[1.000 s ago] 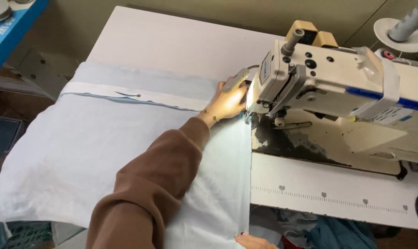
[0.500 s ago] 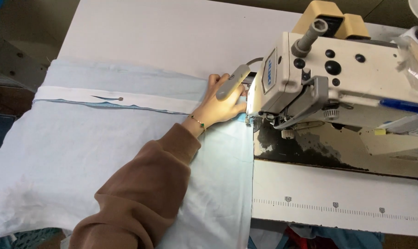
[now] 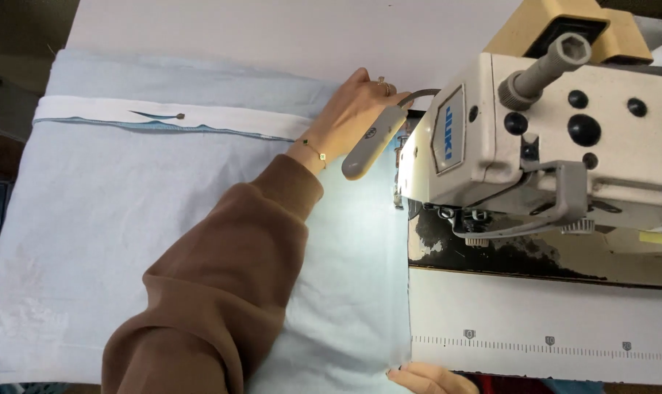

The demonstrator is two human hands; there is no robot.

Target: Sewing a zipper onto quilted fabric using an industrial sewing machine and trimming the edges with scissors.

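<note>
A light blue cloth (image 3: 163,241) with a white band (image 3: 126,113) across its far part lies spread on the table. My left hand (image 3: 353,117), in a brown sleeve, rests flat on the cloth beside the head of the cream sewing machine (image 3: 535,138), partly behind a grey lamp bar (image 3: 367,142). It wears a thin bracelet and a ring. Only the fingertips of my right hand (image 3: 426,379) show at the bottom edge, touching the cloth's near right corner. The needle area is hidden by the machine head.
The white table (image 3: 272,29) stretches beyond the cloth. The machine bed (image 3: 535,328) with a printed ruler scale lies to the right of the cloth's edge. A tan block (image 3: 564,33) sits on top of the machine.
The view has moved closer and shifted right, so the machine fills more of the picture. My left hand stays flat on the cloth by the machine head, and my right hand stays at the near corner.
</note>
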